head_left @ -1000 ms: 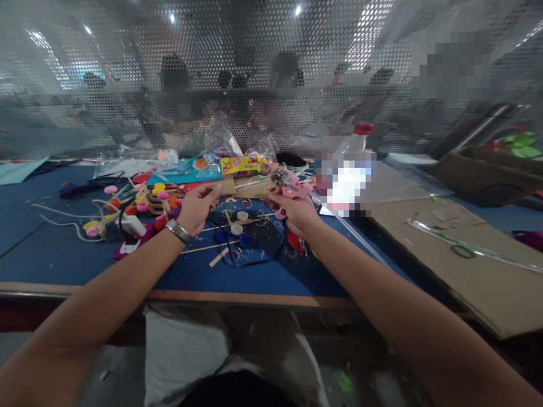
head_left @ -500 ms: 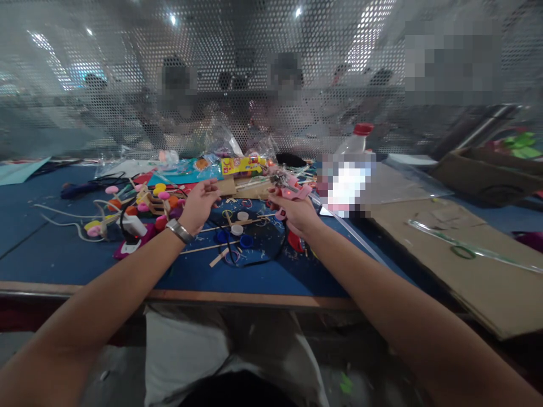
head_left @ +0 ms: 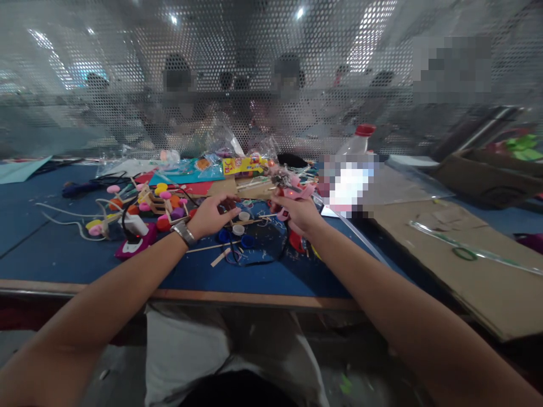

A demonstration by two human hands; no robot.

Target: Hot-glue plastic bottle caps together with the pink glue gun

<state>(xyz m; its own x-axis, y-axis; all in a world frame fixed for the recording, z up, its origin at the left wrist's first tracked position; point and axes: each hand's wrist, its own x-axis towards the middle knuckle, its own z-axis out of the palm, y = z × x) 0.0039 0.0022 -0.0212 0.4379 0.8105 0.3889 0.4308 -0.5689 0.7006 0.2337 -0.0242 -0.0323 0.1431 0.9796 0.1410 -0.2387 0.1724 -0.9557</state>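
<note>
My right hand [head_left: 297,213] is closed round a pink glue gun [head_left: 297,193], held just above the blue table [head_left: 63,254], with a small red light glowing on it. My left hand [head_left: 211,215], a metal watch on its wrist, hovers low over the table with fingers loosely spread and nothing in them. Its fingertips reach toward white and blue bottle caps [head_left: 238,229] and thin wooden sticks [head_left: 214,246] lying between the two hands. A black cord [head_left: 258,261] loops on the table under the glue gun.
A heap of coloured caps and sticks [head_left: 148,206] with a white plug [head_left: 133,226] lies left. A red-capped plastic bottle [head_left: 354,169] stands right of the hands. Cardboard sheets [head_left: 466,265] cover the right side, packets [head_left: 241,165] lie behind. A perforated screen [head_left: 254,68] closes the far edge, people beyond.
My left hand has come down from beside the glue gun toward the caps on the table and its fingers have spread. The right hand with the glue gun has barely moved.
</note>
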